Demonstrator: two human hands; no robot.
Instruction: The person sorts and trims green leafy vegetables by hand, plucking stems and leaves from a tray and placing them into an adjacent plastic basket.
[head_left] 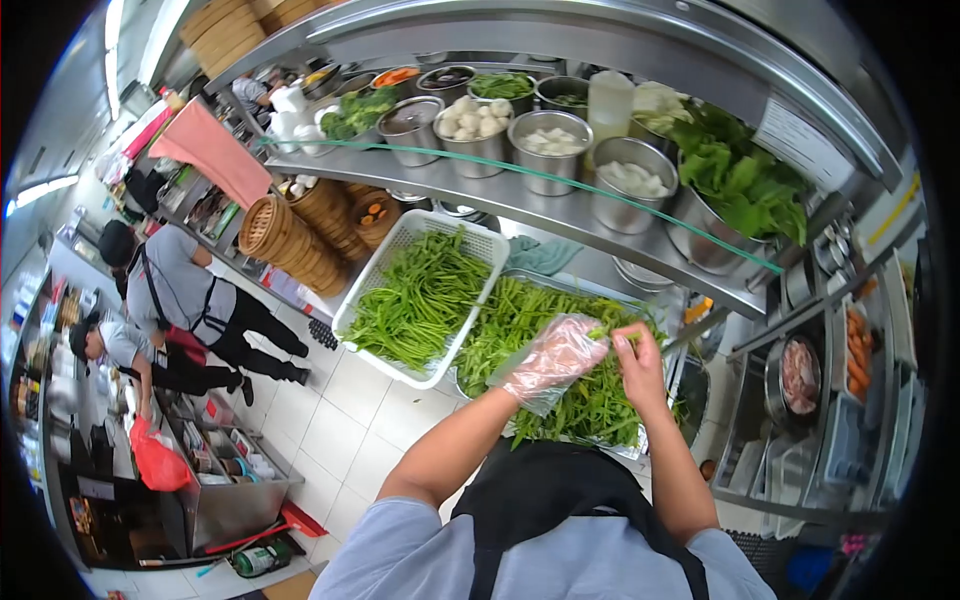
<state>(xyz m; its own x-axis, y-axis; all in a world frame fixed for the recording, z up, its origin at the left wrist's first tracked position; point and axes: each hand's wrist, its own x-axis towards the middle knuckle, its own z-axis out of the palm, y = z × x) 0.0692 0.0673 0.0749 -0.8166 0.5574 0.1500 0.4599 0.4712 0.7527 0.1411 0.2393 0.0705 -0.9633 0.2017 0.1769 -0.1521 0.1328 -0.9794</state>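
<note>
My left hand, in a clear plastic glove, is closed over a metal tray heaped with leafy green stems. Beside it, my bare right hand has its thumb and fingers pinched together. A bit of green stem shows between the two hands, and both appear to grip it. To the left of the tray, a white plastic basket holds trimmed green stems.
A steel shelf above carries metal pots of vegetables, among them white balls and large leaves. Bamboo steamers stand behind the basket. Two people are at the left. A pan of meat is at right.
</note>
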